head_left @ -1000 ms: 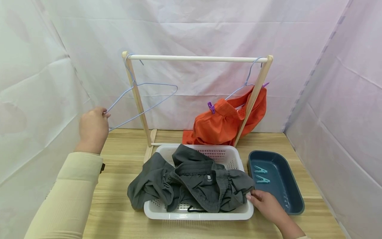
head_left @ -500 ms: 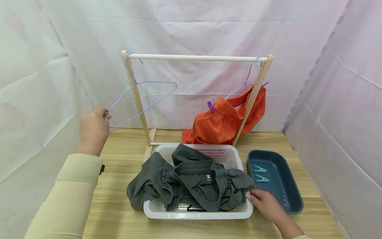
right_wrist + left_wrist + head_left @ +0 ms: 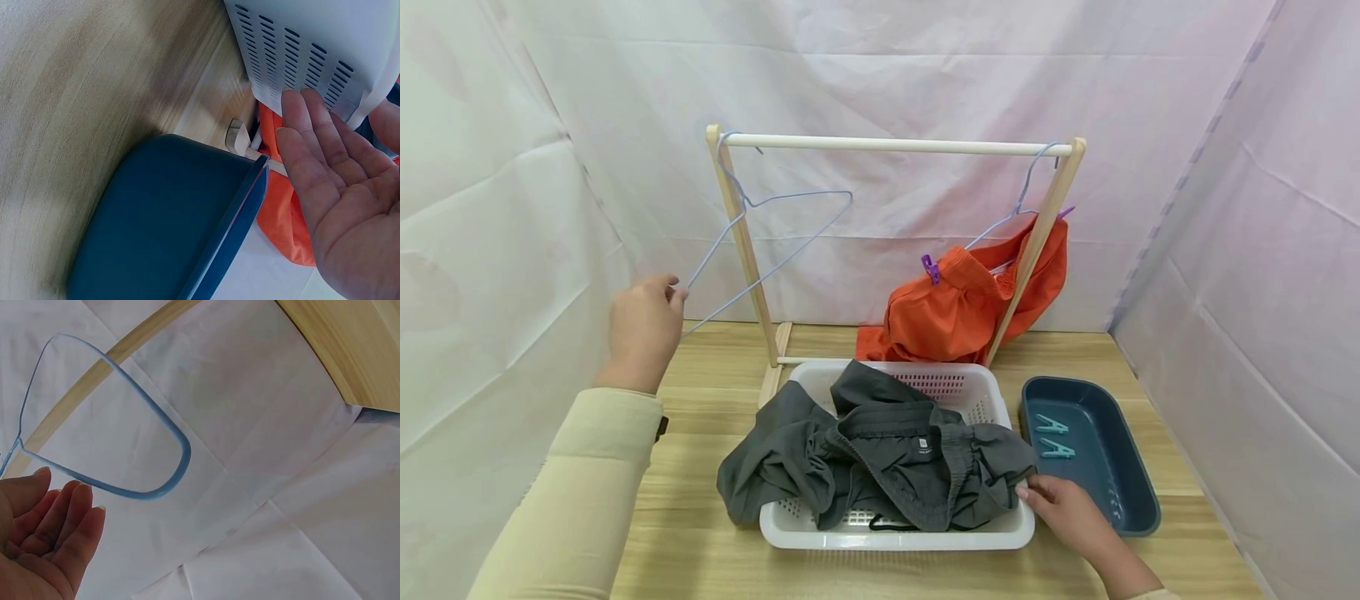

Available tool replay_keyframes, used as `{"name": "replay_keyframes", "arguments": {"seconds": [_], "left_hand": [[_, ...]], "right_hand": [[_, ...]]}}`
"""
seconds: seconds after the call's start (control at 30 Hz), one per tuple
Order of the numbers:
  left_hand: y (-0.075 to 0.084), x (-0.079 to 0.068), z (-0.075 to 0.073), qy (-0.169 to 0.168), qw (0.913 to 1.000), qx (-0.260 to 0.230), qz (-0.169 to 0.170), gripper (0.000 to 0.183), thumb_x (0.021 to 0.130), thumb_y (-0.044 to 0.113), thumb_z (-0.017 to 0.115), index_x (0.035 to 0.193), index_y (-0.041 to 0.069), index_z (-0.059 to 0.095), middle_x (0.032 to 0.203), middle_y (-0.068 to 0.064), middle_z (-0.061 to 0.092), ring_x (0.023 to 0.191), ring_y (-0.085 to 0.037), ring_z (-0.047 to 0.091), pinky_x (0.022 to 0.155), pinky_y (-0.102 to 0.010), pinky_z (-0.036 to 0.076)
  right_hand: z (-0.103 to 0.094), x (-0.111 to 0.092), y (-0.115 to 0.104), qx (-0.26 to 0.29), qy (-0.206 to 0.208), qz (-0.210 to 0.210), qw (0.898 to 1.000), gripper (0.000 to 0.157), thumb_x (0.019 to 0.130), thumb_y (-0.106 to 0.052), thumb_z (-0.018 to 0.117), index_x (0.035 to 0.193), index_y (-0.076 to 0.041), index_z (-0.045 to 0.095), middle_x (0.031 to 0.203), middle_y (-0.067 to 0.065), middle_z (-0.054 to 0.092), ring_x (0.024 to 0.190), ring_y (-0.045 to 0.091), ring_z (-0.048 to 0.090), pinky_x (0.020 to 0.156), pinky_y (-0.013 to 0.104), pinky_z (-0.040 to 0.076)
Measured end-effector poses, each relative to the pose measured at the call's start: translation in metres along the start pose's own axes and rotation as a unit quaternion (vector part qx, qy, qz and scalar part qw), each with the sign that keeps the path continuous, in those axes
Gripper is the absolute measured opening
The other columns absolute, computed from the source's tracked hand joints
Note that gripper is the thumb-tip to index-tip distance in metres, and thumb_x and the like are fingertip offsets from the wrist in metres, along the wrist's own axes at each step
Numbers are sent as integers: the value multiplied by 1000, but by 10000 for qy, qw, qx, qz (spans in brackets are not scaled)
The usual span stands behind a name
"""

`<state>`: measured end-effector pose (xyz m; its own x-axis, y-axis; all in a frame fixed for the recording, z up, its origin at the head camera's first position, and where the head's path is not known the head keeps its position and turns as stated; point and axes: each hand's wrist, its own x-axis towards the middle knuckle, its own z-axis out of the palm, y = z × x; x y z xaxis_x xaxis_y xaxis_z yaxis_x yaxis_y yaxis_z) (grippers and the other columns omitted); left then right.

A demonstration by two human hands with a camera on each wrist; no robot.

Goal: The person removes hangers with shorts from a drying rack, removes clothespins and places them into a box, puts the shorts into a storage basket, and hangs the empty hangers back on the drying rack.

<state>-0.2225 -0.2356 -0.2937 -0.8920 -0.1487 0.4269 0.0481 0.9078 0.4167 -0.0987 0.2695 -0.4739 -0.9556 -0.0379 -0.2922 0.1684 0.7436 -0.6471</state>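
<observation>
My left hand (image 3: 643,333) is at the left end of a blue wire hanger (image 3: 772,196), whose hook hangs over the rack's bar. In the left wrist view, the fingers (image 3: 78,515) are loosely bent, their tips right at the hanger's wire (image 3: 134,490). Dark grey shorts (image 3: 902,467) with an elastic waistband lie bunched over a white basket (image 3: 895,542). My right hand (image 3: 1071,517) rests at the basket's right rim, beside the shorts; the right wrist view shows its fingers (image 3: 322,134) straight along the outer wall and the thumb near the rim.
Behind the basket stands a wooden rack (image 3: 887,144). Orange shorts (image 3: 955,304) hang at its right end on another hanger, held by purple clips (image 3: 931,269). A dark blue tray (image 3: 1123,467) with teal clips (image 3: 1057,448) sits right of the basket. White sheets (image 3: 880,83) enclose the sides.
The hanger's left end has swung a little rightward and its right end has risen slightly. My left hand has shifted slightly right. The right hand and grey shorts have barely moved.
</observation>
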Motion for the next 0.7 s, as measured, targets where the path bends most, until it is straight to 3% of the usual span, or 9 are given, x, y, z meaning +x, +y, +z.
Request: {"name": "replay_keyframes", "arguments": {"seconds": [0.37, 0.53, 0.63, 0.7], "left_hand": [[-7, -5, 3, 42, 10000, 16, -7, 24, 96, 5, 54, 112, -12, 59, 99, -32, 64, 85, -47, 60, 73, -56, 47], [-5, -20, 0, 627, 9973, -41, 380, 23, 92, 1, 60, 110, -14, 59, 100, -34, 62, 91, -50, 57, 78, -58, 45], [-1, -37, -2, 1167, 9901, -124, 777, 24, 88, -3, 64, 109, -14, 59, 98, -34, 62, 90, -50, 55, 80, -58, 44], [2, -50, -1, 1470, 9826, -128, 1126, 25, 85, -5, 67, 107, -14, 61, 95, -33, 62, 88, -50, 55, 79, -57, 45]], "right_hand": [[1, 0, 0, -7, -14, 47, 10000, 44, 93, -33, 63, 115, 4, 65, 115, 19, 66, 106, 35, 62, 84, 47, 53], [0, -1, 0, -15, 76, 195, 9998, 61, 89, -45, 64, 120, 8, 61, 115, 20, 66, 104, 35, 64, 83, 45, 54], [-3, -3, -1, -6, 163, 268, 9995, 70, 87, -49, 65, 124, 10, 58, 111, 17, 67, 101, 33, 65, 82, 44, 54], [-6, -5, -1, -13, 240, 265, 9994, 67, 88, -45, 66, 126, 9, 56, 110, 15, 68, 100, 31, 65, 82, 43, 55]]}}
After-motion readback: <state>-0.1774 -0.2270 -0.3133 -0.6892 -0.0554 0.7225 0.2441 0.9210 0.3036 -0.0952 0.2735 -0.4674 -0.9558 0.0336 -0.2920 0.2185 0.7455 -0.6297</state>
